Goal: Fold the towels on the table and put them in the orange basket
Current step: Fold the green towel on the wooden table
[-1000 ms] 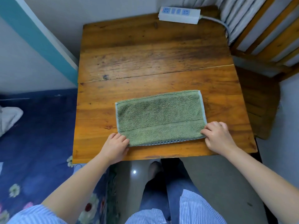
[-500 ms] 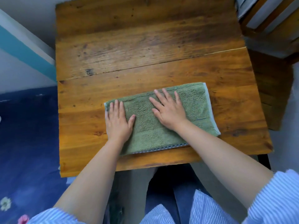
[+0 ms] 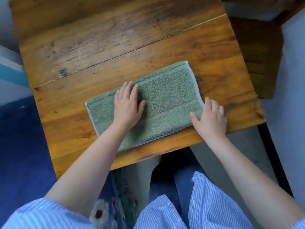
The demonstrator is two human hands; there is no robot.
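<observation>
A green towel (image 3: 166, 95), folded into a long rectangle, lies flat on the wooden table (image 3: 115, 47) near its front edge. My left hand (image 3: 127, 107) rests palm down on the middle of the towel, fingers spread. My right hand (image 3: 211, 117) lies flat at the towel's right end, half on the cloth and half on the wood, thumb on the towel. Neither hand grips anything. No orange basket is in view.
A dark wooden chair or stool (image 3: 257, 52) stands just right of the table. A blue floral cloth (image 3: 21, 146) covers the area to the left. My lap in a striped shirt (image 3: 206, 209) sits below the table's front edge.
Both hands slid rightwards over the towel: the left from its left end to the middle, the right from the middle to the right end. The camera moved closer and tilted.
</observation>
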